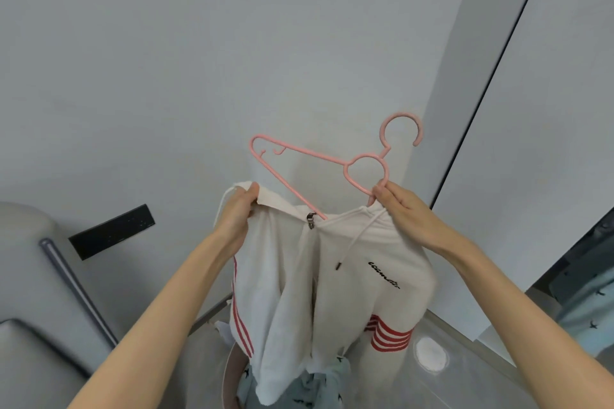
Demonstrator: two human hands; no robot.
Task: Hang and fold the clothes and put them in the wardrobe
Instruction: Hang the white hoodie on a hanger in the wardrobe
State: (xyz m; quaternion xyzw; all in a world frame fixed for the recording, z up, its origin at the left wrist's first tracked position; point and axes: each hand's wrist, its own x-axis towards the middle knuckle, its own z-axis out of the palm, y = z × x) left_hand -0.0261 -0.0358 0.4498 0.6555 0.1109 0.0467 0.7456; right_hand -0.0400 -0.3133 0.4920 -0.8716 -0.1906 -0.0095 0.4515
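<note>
The pink hanger (347, 165) is held tilted, its long axis slanting from above the left hand (237, 212) toward the right hand (402, 209), which pinches it; the hook points up-right. The white hoodie (358, 276), gripped at the collar by the left hand, hangs below both. Its black chest script cannot be read.

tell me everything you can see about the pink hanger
The hanger is pink, thin and looks like plastic, with an open round hook on top, a ring below the hook and two small notches near one shoulder end. It is held tilted in the air. That end sticks out bare, and the other is inside the neck of the hoodie. The right hand pinches it below the ring; the left hand grips only the hoodie.
</note>
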